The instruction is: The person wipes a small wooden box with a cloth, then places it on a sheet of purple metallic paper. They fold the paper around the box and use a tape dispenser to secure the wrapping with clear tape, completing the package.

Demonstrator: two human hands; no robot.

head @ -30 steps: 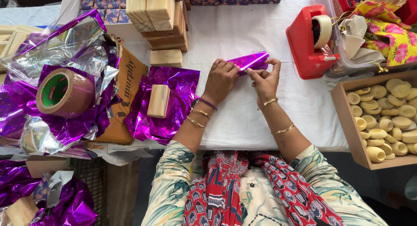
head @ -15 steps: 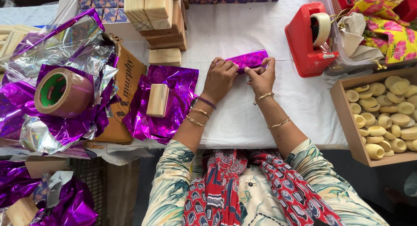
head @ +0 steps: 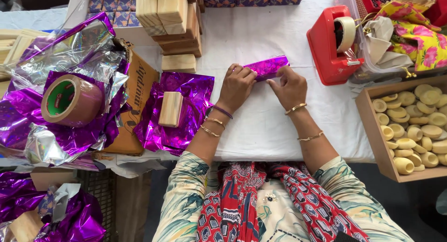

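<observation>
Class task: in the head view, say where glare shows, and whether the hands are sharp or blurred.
Head view: bright glare on the crumpled purple foil sheets at left; even, soft light on the white table; left hand, right hand and the purple wrapped block they press are sharp, unblurred.

Red tape dispenser (head: 331, 46), brown tape roll (head: 71, 100), wooden blocks (head: 170, 18).

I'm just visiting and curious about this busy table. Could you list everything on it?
wrapped block: one, purple foil, table centre, under both hands
bare wooden block: one, pale, on a purple foil sheet, left of centre
stacked wooden blocks: several, pale, top centre
tape roll: one, brown, on crumpled foil at the left
tape dispenser: one, red, top right
wooden tray: one, holding many cream round pieces, right
floral cloth: yellow and pink, top right
left hand: on the wrapped block
right hand: on the wrapped block
</observation>
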